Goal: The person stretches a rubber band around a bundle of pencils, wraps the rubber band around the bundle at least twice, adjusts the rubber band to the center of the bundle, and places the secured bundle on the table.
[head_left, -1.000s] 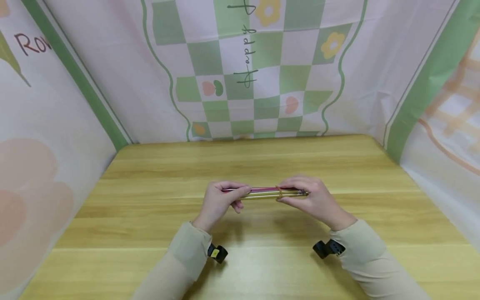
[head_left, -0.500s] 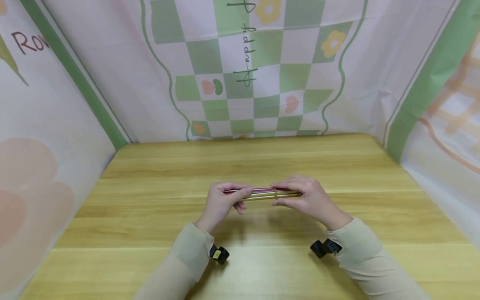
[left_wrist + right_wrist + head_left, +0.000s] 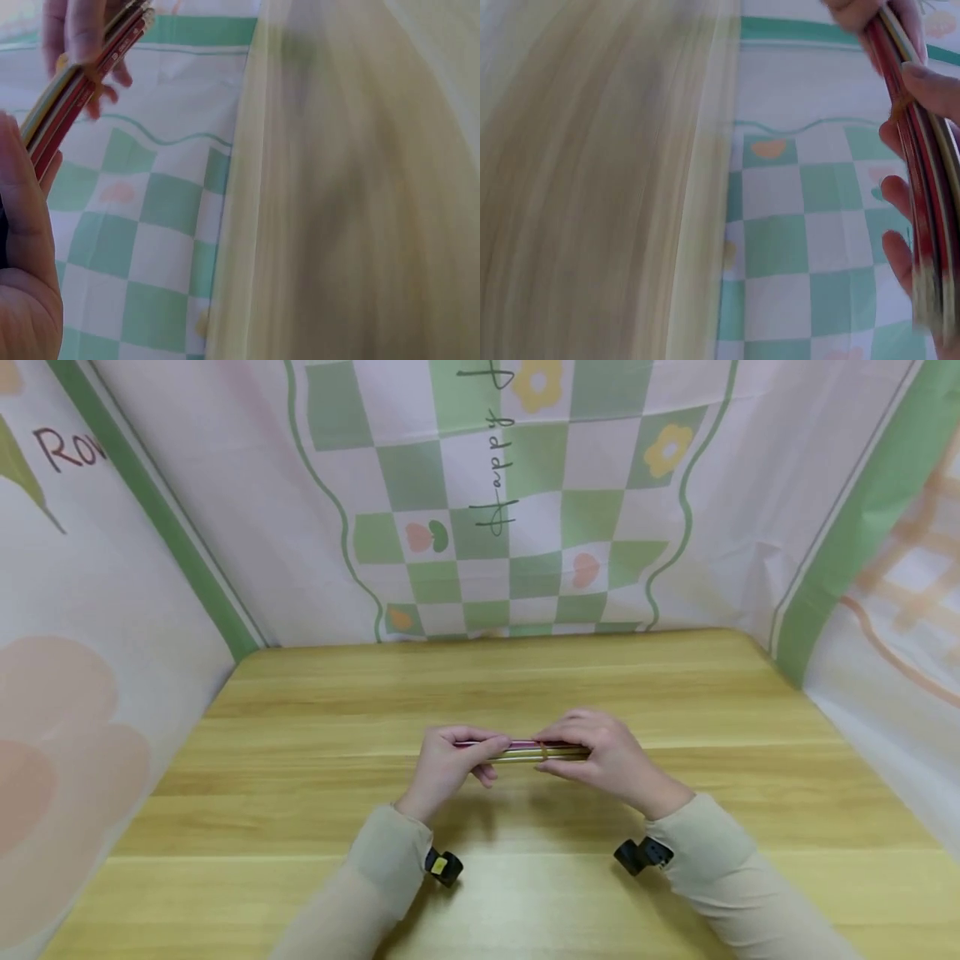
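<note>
A bundle of several slim pencils [image 3: 522,752], red, gold and dark, lies level between both hands above the table. Pale eraser ends [image 3: 928,296] show in the right wrist view. An orange-brown rubber band [image 3: 544,750] circles the bundle near the right fingertips. My left hand [image 3: 444,768] pinches the other end between thumb and fingers. With thumb and fingers on opposite sides, my right hand [image 3: 611,758] holds the bundle at the band and covers its eraser end in the head view. The left wrist view shows the pencils [image 3: 64,120] slanting between both hands.
A wood-grain table [image 3: 337,693] lies beneath the hands. Behind it hangs a green-and-white checked cloth [image 3: 480,577], with printed cloth walls at left and right. Small black cameras [image 3: 444,867] are strapped at both wrists.
My right hand has moved left along the bundle, and the rubber band has shifted left with it. My left hand has drifted slightly right, so the gap between the hands is narrower.
</note>
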The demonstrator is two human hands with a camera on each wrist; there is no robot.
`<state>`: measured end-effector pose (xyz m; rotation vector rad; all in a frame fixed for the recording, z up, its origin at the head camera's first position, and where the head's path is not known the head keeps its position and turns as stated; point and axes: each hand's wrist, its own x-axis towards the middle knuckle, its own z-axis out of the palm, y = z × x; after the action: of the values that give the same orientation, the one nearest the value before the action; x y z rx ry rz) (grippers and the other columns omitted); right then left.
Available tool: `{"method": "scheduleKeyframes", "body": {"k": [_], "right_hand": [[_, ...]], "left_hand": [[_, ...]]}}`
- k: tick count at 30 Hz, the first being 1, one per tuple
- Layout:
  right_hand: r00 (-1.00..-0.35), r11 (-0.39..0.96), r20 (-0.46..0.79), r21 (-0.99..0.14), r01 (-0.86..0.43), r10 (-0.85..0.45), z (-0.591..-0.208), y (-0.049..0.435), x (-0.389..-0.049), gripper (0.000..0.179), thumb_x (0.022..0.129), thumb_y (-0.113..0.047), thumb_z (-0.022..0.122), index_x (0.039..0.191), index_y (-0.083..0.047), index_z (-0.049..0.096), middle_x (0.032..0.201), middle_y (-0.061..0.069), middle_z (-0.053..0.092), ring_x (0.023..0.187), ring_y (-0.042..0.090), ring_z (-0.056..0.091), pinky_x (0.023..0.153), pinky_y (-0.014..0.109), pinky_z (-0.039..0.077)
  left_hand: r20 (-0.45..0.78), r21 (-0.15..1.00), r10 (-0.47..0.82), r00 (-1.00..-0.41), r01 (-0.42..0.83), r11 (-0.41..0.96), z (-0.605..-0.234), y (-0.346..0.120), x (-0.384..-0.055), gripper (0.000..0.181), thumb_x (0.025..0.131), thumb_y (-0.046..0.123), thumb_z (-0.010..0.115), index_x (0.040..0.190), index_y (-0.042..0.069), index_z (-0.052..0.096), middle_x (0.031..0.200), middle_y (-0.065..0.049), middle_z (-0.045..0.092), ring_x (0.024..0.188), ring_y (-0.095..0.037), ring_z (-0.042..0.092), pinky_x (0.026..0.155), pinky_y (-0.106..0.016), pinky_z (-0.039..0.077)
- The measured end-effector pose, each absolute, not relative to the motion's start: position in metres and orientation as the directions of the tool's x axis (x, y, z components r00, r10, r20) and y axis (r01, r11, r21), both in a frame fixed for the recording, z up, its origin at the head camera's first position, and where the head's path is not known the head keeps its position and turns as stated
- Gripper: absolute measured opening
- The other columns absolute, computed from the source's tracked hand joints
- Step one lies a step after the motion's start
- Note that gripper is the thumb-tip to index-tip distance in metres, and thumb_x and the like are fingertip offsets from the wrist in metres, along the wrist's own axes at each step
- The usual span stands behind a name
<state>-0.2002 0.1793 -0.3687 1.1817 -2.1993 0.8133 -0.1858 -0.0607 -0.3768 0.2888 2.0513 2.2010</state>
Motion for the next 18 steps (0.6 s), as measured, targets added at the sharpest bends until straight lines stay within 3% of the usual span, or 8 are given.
{"method": "scheduleKeyframes", "body": {"k": [6, 12, 15, 18], "right_hand": [[-0.531, 0.47, 0.653, -0.289, -0.834, -0.541, -0.369, 0.176, -0.199, 0.036, 0.064, -0.017, 0.092, 0.097, -0.011, 0.078, 0.09, 0.0, 0.074, 0.081, 0.014, 0.067, 0.066, 0.032, 0.054], [-0.548, 0.483, 0.637, -0.297, -0.824, -0.543, -0.369, 0.177, -0.197, 0.045, 0.063, -0.02, 0.092, 0.103, -0.01, 0.077, 0.095, 0.0, 0.076, 0.083, 0.017, 0.069, 0.071, 0.036, 0.056], [-0.679, 0.483, 0.536, -0.478, -0.734, -0.502, -0.367, 0.18, -0.193, 0.047, 0.069, -0.021, 0.09, 0.112, -0.01, 0.074, 0.103, 0.001, 0.076, 0.088, 0.017, 0.07, 0.075, 0.035, 0.058], [-0.851, 0.447, 0.337, -0.739, -0.504, -0.403, -0.365, 0.187, -0.191, 0.042, 0.08, -0.023, 0.083, 0.118, -0.009, 0.072, 0.11, 0.002, 0.075, 0.09, 0.012, 0.069, 0.075, 0.028, 0.058]], "left_hand": [[0.062, 0.995, 0.215, -0.975, 0.043, -0.09, -0.378, -0.057, -0.187, 0.022, 0.086, 0.007, 0.076, 0.1, -0.01, 0.073, 0.094, -0.03, 0.072, 0.048, -0.011, 0.063, 0.049, -0.028, 0.056], [0.059, 0.997, 0.236, -0.97, 0.045, -0.064, -0.38, -0.06, -0.188, 0.023, 0.087, 0.01, 0.076, 0.1, -0.009, 0.074, 0.096, -0.031, 0.071, 0.05, -0.011, 0.064, 0.051, -0.028, 0.057], [0.036, 0.998, 0.23, -0.973, 0.024, -0.056, -0.38, -0.063, -0.189, 0.023, 0.087, 0.01, 0.075, 0.101, -0.009, 0.074, 0.093, -0.03, 0.072, 0.05, -0.011, 0.064, 0.051, -0.028, 0.057], [0.007, 0.998, 0.215, -0.977, -0.008, -0.069, -0.38, -0.067, -0.19, 0.024, 0.088, 0.01, 0.074, 0.103, -0.009, 0.073, 0.089, -0.027, 0.073, 0.05, -0.012, 0.065, 0.051, -0.029, 0.057]]}}
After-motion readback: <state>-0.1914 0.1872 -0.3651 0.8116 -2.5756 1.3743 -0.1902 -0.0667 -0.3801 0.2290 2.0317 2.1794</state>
